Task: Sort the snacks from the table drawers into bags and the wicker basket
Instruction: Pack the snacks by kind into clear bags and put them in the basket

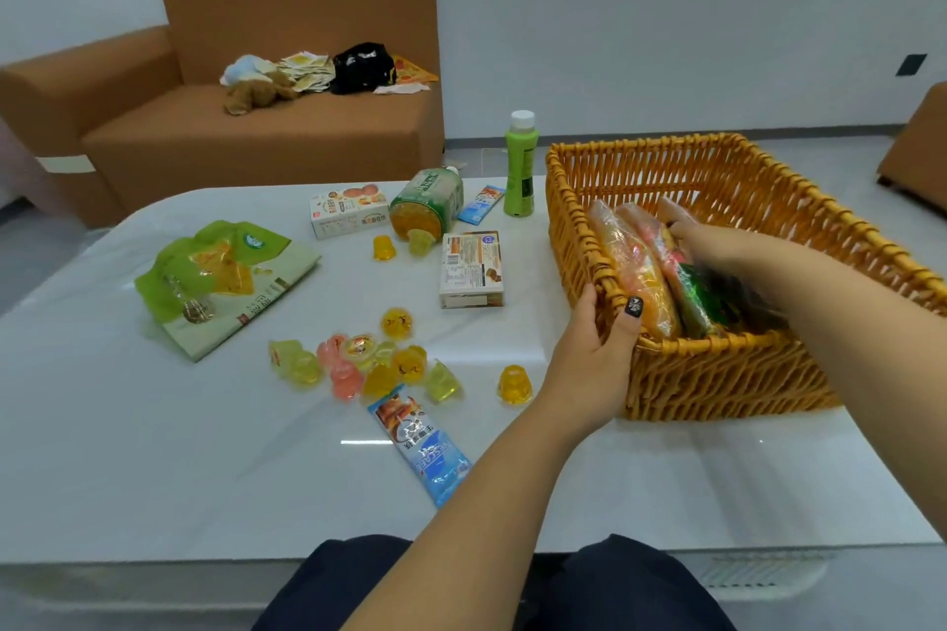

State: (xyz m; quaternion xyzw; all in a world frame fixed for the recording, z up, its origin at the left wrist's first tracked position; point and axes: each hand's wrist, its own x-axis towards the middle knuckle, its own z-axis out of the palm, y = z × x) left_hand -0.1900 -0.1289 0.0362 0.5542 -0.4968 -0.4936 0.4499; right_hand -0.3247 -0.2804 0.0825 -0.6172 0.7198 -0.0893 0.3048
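Lying on table (153, 451), "NESCAFE" sachet (420, 446).

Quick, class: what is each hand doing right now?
Left hand: grips the wicker basket at its near corner.
Right hand: inside the basket, on the snack packets; grip cannot be told.

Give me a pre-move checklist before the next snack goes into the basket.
1. Wicker basket steadied: ok, left hand grips its near corner.
2. Right hand free: not ok, it is inside the basket on the snack packets.
3. Basket room: ok, far half bare.
4. Next items reachable: ok, jelly cups and blue sachet lie loose near the left hand.
5. Green bottle stable: ok, upright, apart from the basket.
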